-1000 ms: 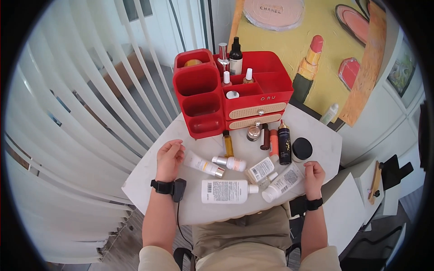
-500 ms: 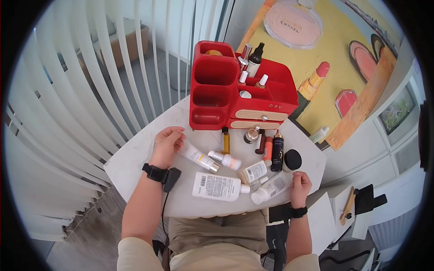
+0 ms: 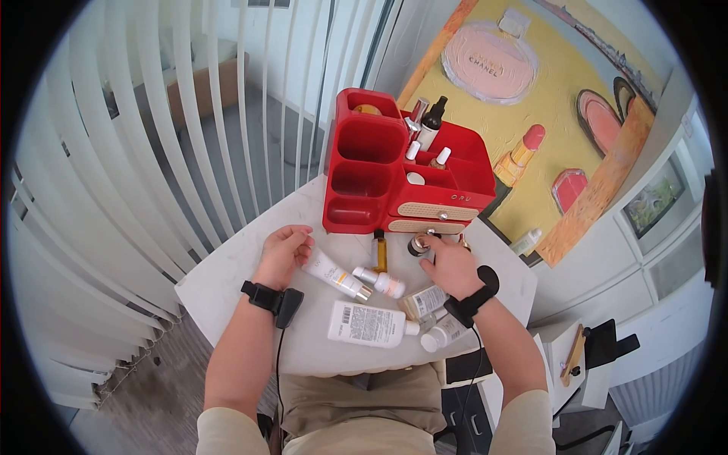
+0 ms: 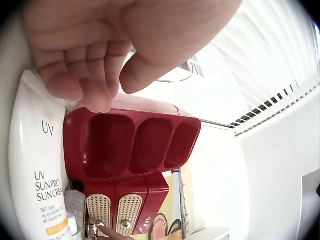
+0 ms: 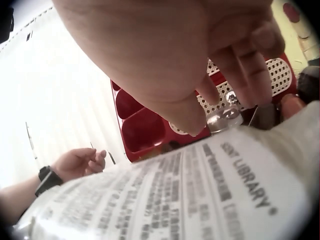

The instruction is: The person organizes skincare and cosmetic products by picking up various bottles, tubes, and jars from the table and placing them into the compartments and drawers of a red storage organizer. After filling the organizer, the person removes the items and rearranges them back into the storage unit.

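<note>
Red organizer [image 3: 367, 164] as landmark: the small jar [image 3: 415, 246] sits just before its drawers [image 3: 422, 210]; the right hand [image 3: 453, 269] meets it, thumb and fingers parted. Left hand [image 3: 283, 254], loosely curled, holds nothing. An even pinch across the jar's sides should prevent tipping.

Forearms [image 3: 240, 353] forward, left fingers [image 4: 66, 85] loosely curled, right fingers [image 5: 253, 75] apart from thumb [image 5: 186, 116]
</note>
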A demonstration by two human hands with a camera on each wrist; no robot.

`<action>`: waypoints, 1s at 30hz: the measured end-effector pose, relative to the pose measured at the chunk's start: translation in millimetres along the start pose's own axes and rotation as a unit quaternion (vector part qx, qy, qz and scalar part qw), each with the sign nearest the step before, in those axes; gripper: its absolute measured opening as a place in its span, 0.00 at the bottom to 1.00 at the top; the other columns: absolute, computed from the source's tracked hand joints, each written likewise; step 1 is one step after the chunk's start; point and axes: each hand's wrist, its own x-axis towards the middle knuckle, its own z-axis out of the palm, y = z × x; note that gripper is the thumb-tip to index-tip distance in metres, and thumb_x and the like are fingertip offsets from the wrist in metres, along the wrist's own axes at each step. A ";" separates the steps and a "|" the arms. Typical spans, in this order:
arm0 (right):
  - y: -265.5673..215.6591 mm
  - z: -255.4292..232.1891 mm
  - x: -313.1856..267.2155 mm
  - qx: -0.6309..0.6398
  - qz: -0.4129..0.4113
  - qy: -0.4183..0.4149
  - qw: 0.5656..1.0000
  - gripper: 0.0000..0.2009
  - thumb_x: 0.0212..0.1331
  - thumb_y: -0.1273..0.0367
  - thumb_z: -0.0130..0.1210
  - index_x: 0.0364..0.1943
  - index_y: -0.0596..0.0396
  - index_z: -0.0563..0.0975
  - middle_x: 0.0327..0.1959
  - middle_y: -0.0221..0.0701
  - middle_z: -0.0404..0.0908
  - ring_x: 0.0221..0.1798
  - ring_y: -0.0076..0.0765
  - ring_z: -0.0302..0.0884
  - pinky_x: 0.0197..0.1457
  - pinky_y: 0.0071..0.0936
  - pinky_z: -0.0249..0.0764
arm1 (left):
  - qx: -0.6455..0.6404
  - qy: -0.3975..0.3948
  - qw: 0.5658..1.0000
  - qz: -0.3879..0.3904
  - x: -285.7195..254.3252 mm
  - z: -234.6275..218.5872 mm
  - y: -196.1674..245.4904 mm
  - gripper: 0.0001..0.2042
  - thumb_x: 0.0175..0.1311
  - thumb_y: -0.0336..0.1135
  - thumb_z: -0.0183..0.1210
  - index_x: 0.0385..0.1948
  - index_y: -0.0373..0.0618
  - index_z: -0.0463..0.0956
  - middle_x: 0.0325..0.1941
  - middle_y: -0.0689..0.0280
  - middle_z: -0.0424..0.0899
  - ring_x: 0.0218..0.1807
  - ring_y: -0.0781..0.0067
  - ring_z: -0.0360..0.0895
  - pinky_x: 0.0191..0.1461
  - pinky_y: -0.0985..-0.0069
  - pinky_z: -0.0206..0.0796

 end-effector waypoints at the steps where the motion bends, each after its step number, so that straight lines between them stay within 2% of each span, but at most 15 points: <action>1: -2.9 3.1 2.3 -0.031 -0.006 -0.013 0.999 0.22 0.52 0.62 0.62 0.52 0.47 0.75 0.37 0.38 0.80 0.41 0.48 0.80 0.44 0.43 0.76 | -0.001 -0.002 1.000 -0.002 -0.3 0.1 0.1 0.08 0.67 0.30 0.52 0.42 0.39 0.76 0.31 0.67 0.81 0.28 0.80 0.75 0.31 0.82 0.66; 5: -12.4 3.3 9.5 -0.051 0.001 -0.019 0.999 0.21 0.51 0.62 0.63 0.51 0.47 0.75 0.37 0.39 0.80 0.40 0.48 0.81 0.43 0.43 0.77 | -0.002 -0.009 1.000 -0.006 1.4 -0.7 -0.7 0.08 0.67 0.31 0.53 0.42 0.39 0.76 0.31 0.66 0.81 0.28 0.80 0.74 0.32 0.81 0.66; 7: -12.1 4.5 13.7 -0.030 -0.029 0.018 0.999 0.16 0.50 0.64 0.63 0.44 0.50 0.76 0.35 0.40 0.80 0.37 0.48 0.82 0.40 0.42 0.78 | -0.002 -0.005 1.000 -0.010 1.0 0.8 -0.1 0.08 0.67 0.31 0.53 0.43 0.39 0.76 0.32 0.66 0.81 0.29 0.80 0.74 0.32 0.81 0.66; 10: -13.4 4.6 22.0 -0.035 -0.026 -0.004 0.999 0.15 0.49 0.64 0.63 0.42 0.50 0.75 0.34 0.40 0.81 0.37 0.48 0.82 0.40 0.42 0.78 | 0.001 -0.003 1.000 -0.010 0.7 1.7 0.3 0.09 0.67 0.31 0.53 0.43 0.39 0.76 0.32 0.66 0.81 0.29 0.80 0.74 0.32 0.81 0.66; 16: -8.7 9.6 28.3 -0.054 -0.067 -0.006 0.996 0.15 0.49 0.64 0.64 0.40 0.51 0.75 0.31 0.38 0.82 0.36 0.48 0.82 0.38 0.42 0.77 | 0.007 -0.007 1.000 -0.008 0.5 1.1 0.9 0.09 0.67 0.31 0.53 0.44 0.37 0.76 0.32 0.66 0.80 0.29 0.79 0.74 0.33 0.81 0.67; 26: 0.7 14.9 39.8 -0.048 -0.073 -0.034 0.996 0.14 0.50 0.62 0.62 0.40 0.51 0.77 0.30 0.37 0.83 0.36 0.45 0.83 0.39 0.42 0.78 | 0.027 0.004 1.000 -0.009 -1.7 5.1 3.5 0.08 0.68 0.30 0.51 0.44 0.39 0.75 0.33 0.66 0.80 0.30 0.79 0.75 0.33 0.81 0.66; 30: -2.9 6.7 38.1 -0.046 -0.052 -0.040 0.997 0.13 0.50 0.61 0.59 0.36 0.52 0.79 0.28 0.39 0.83 0.35 0.46 0.83 0.39 0.41 0.78 | 0.022 0.006 1.000 -0.010 -0.6 4.4 2.9 0.08 0.68 0.30 0.51 0.43 0.39 0.75 0.32 0.66 0.80 0.29 0.78 0.76 0.33 0.80 0.67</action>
